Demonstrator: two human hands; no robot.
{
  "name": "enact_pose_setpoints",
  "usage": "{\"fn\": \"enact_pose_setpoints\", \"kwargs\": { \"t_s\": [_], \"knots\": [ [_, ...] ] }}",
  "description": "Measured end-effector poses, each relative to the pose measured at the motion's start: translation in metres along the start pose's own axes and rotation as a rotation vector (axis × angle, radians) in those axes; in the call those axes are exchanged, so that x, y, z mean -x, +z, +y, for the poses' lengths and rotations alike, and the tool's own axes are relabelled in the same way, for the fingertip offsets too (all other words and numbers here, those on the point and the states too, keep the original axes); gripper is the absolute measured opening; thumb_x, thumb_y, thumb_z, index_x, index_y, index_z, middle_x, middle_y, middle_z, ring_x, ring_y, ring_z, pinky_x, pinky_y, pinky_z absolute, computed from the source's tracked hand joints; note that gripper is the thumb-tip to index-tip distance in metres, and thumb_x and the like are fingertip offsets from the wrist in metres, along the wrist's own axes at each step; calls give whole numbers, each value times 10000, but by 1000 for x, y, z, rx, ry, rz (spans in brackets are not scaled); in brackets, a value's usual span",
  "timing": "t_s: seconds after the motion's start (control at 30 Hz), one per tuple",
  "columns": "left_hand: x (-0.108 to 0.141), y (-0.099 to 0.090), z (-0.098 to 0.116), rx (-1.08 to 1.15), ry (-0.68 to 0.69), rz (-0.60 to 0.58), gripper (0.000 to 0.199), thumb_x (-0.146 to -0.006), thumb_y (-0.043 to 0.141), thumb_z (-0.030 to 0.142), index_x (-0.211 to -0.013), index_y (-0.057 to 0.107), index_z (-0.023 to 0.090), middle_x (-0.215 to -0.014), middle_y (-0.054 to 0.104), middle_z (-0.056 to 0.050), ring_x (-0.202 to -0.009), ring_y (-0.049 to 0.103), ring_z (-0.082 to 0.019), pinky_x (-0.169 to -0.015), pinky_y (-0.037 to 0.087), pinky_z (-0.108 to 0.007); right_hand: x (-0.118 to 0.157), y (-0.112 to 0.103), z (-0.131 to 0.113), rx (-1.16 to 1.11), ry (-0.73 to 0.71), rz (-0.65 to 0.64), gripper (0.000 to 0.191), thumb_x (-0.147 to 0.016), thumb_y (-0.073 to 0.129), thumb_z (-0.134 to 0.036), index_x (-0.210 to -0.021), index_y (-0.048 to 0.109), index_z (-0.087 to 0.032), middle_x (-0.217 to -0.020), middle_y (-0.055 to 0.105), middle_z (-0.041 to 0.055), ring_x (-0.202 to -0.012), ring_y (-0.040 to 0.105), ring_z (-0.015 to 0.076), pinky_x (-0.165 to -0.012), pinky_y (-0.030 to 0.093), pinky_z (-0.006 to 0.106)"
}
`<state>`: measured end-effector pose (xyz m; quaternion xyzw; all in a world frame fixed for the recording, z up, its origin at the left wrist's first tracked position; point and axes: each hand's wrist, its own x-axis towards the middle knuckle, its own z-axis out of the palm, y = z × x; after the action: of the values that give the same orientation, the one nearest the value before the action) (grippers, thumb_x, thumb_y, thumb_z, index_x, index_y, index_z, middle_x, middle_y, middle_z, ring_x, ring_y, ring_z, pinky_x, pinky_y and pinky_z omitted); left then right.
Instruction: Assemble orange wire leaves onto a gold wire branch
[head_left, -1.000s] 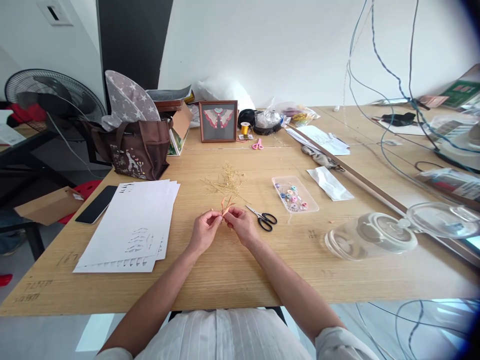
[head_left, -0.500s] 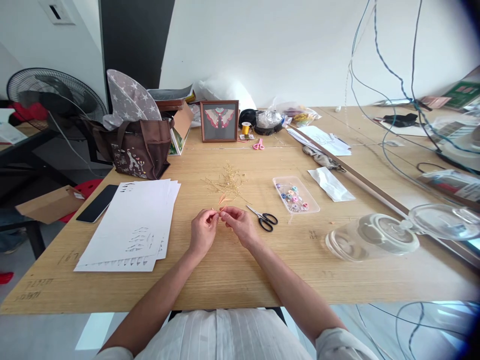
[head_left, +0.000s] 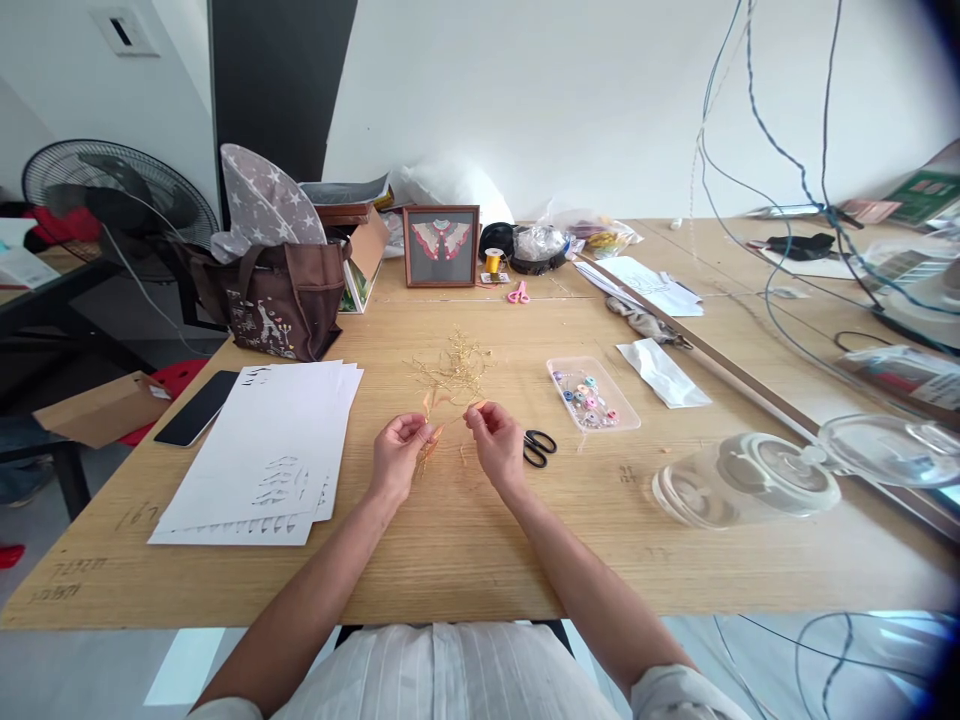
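My left hand (head_left: 398,454) pinches an orange, leaf-like piece with thin gold strands (head_left: 439,433) between thumb and fingers. Opposite it, my right hand (head_left: 498,446) is closed at the fingertips on the other end of a thin orange strand, which spans the gap between both hands. What exactly the strand is made of is too small to tell. Just beyond the hands lies a tangle of gold wire or thread (head_left: 459,365). Black-handled scissors (head_left: 539,449) rest beside my right hand, their blades hidden behind it.
A clear tray of beads (head_left: 628,414) lies to the right, with a white tissue (head_left: 661,373) and a lidded plastic jar (head_left: 712,480) farther over. Printed sheets (head_left: 247,450) and a phone (head_left: 196,408) lie left. Behind stand a brown bag (head_left: 289,300), a frame (head_left: 442,280) and pink scissors (head_left: 518,293).
My hands have moved apart from a close pinch, the right one shifting right and covering the scissor blades. The orange strand now shows stretched between them.
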<state>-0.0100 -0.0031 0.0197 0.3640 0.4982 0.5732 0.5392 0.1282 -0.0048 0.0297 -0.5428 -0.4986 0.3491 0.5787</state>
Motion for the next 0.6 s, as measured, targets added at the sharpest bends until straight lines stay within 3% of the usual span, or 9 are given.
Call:
{"fn": "enact_pose_setpoints", "kwargs": {
  "t_s": [0.1, 0.4, 0.6],
  "knots": [
    [1, 1, 2, 140, -122, -56, 362, -529, 768, 256, -815, 585, 132, -651, 623, 14, -580, 565, -78, -609, 442, -221, 4, 2, -2, 115, -70, -73, 193, -795, 493, -338, -720, 579, -183, -658, 592, 9, -589, 523, 131, -567, 413, 239],
    [4, 1, 2, 266, -348, -219, 344, -544, 769, 198, -854, 634, 131, -651, 620, 1, -576, 548, -71, -565, 407, -202, 10, 9, -3, 90, -81, -214, 148, -788, 490, -266, -723, 598, -188, -712, 644, 27, -619, 567, 144, -583, 451, 249],
    [3, 0, -1, 288, -376, -293, 234, -567, 764, 213, -752, 653, 124, -632, 598, -4, -563, 519, -67, -529, 379, -191, 10, 9, 0, 63, -72, -239, 145, -788, 490, -258, -733, 608, -192, -707, 637, 20, -600, 571, 139, -572, 458, 247]
  ]
}}
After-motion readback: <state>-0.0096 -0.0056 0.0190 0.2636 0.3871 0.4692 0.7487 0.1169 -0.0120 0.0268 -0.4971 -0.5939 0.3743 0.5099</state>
